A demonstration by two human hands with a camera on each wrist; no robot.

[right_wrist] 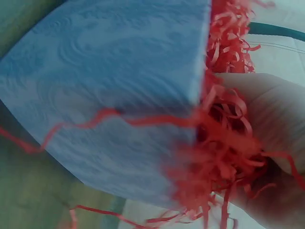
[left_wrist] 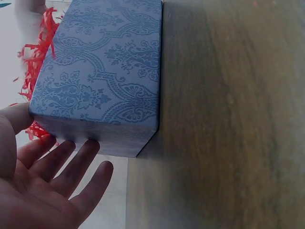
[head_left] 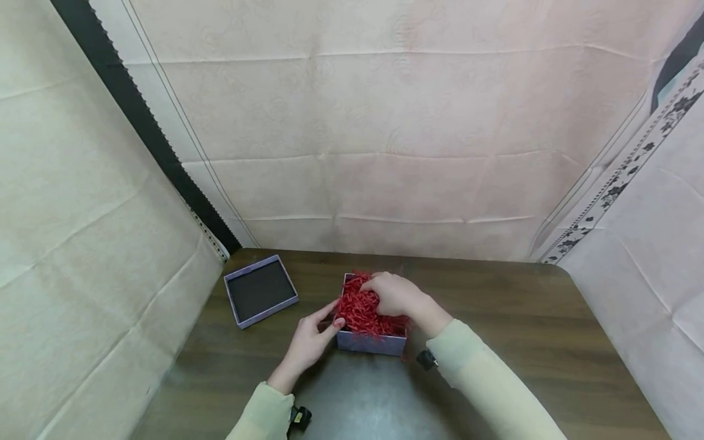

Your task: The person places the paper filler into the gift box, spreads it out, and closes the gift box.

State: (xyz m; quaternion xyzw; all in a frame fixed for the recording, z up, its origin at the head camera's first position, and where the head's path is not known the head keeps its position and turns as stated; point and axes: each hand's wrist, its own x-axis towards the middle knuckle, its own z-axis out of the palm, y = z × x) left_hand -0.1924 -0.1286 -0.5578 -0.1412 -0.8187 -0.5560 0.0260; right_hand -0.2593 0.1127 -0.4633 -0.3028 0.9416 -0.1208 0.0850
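Note:
A box [head_left: 370, 344] with a purple-blue damask pattern stands on the table, heaped with red shredded paper [head_left: 360, 308]. My left hand [head_left: 308, 345] holds the box at its front left corner. Its thumb lies at the rim and several fingertips touch the outer side, as the left wrist view shows. Over the right part of the box, my right hand [head_left: 398, 297] grips into the shredded paper; its fingertips are partly buried. Strands of the paper [right_wrist: 228, 124] hang over the box wall in the right wrist view.
The box lid [head_left: 261, 290], dark inside with a purple rim, lies inside up at the back left of the wooden table [head_left: 511, 342]. Pale cloth [head_left: 418, 122] hangs behind the table and at both sides.

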